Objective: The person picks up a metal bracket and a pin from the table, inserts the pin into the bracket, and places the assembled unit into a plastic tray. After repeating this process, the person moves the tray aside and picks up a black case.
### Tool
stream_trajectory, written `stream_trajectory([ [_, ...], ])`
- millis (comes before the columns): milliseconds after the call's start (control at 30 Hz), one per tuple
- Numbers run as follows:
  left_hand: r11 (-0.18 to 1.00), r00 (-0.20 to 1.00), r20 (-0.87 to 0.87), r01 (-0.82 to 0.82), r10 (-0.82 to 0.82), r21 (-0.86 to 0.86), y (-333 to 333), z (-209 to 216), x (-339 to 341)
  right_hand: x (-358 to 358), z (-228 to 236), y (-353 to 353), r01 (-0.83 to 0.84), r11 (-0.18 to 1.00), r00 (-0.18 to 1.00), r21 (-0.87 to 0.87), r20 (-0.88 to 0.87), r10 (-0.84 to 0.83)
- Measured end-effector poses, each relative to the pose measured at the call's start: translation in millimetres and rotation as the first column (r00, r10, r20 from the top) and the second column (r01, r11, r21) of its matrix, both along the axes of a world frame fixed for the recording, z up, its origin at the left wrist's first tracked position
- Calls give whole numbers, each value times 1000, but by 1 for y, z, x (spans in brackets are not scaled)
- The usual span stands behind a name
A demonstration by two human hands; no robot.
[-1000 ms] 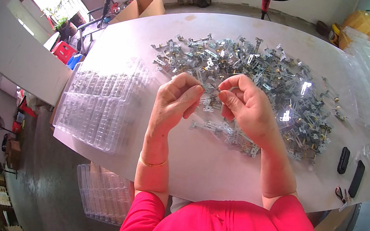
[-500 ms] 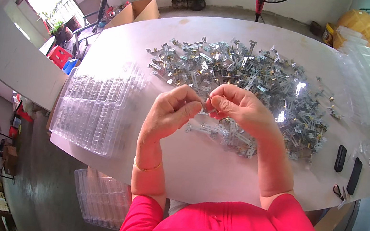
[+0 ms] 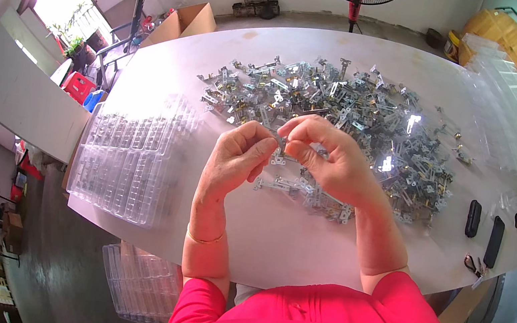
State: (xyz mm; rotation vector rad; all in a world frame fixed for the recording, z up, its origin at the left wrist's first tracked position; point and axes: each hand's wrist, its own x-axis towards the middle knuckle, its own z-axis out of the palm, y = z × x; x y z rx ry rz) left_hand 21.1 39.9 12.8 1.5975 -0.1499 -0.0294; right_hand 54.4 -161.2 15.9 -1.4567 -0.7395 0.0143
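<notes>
My left hand (image 3: pixel 236 157) is raised over the near side of the metal pile, thumb and index finger pinched on a small grey metal part (image 3: pixel 281 143) that is mostly hidden. Close against it from the right comes my right hand (image 3: pixel 333 160), its fingers curled and its thumb and index tips at the same spot. What the right fingertips hold is too small to make out. Behind and below both hands spreads a heap of small metal brackets (image 3: pixel 373 122), silvery with some brass-coloured bits.
Filled clear plastic trays (image 3: pixel 126 164) stand at the table's left. More clear trays (image 3: pixel 509 113) lean at the far right. A black case (image 3: pixel 473 218), a long black object (image 3: pixel 494 243) and scissors (image 3: pixel 474 266) lie near the right edge. Another clear tray stack (image 3: pixel 141 285) sits below the table.
My right index finger has lifted and straightened a little, and its thumb has separated from it. My left hand stays nearly in place, its pinch kept. The whole view has shifted slightly.
</notes>
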Motion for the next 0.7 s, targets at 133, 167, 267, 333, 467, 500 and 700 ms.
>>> stream_trajectory([
  [133, 1000, 999, -35, 18, -18, -1, 0, 3, 1, -2, 2, -1, 36, 985, 973, -170, 229, 4],
  [167, 999, 998, -59, 15, -18, -43, 1, 2, 2, -3, 3, -1, 40, 983, 972, -178, 235, 3],
  [267, 997, 996, -91, 13, -20, -78, 5, 3, 2, -4, 3, 0, 44, 986, 963, -160, 269, 1],
  [333, 997, 995, -94, 15, -21, -72, 5, 2, 2, -6, 3, 1, 45, 982, 964, -183, 266, 5],
  [467, 997, 995, -83, 48, -53, -58, 6, -1, 1, -8, 6, -1, 49, 973, 966, -226, 258, 11],
  [500, 997, 996, -66, 57, -61, -61, 5, -2, 1, -8, 6, -1, 53, 973, 966, -227, 259, 8],
  [700, 999, 987, -151, 48, -51, -24, 0, 7, -1, -5, 4, -2, 95, 977, 953, -193, 300, -34],
])
